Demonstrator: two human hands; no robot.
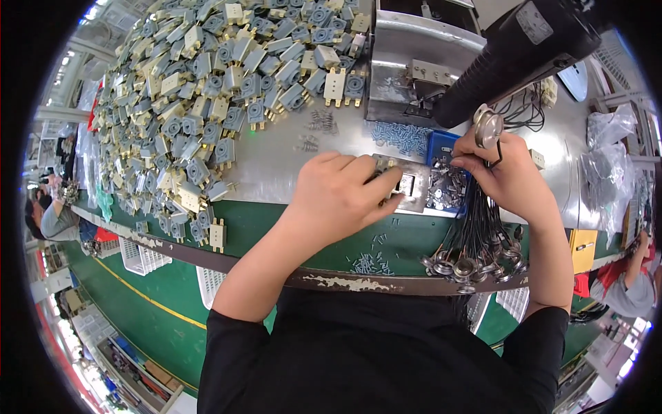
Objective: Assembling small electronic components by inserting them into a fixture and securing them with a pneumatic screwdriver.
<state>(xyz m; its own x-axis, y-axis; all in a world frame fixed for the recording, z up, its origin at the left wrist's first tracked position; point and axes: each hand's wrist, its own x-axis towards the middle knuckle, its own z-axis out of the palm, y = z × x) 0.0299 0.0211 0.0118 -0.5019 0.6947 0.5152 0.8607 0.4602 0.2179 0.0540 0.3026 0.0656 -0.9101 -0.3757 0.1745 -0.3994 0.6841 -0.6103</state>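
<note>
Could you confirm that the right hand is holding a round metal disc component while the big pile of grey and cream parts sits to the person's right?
Not quite: the head view shows the pile of grey and cream parts on the person's left. The right hand does hold the round metal disc component.

A pale rectangular label (534, 22) sat on the black cylindrical tool (517, 55) at upper right, beside crinkled clear plastic bags (610, 127).

Left hand (341, 196) covers most of the small metal fixture plate (407, 185) — what its fingertips pinch can't be made out. Blue tray (441, 148) at 2 o'clock half hidden behind the right hand (507, 176); its metal bits too small to tell apart. Heap of grey-and-cream parts (207, 90) cut off at 11 — black tool (524, 52) runs out at 1.
</note>
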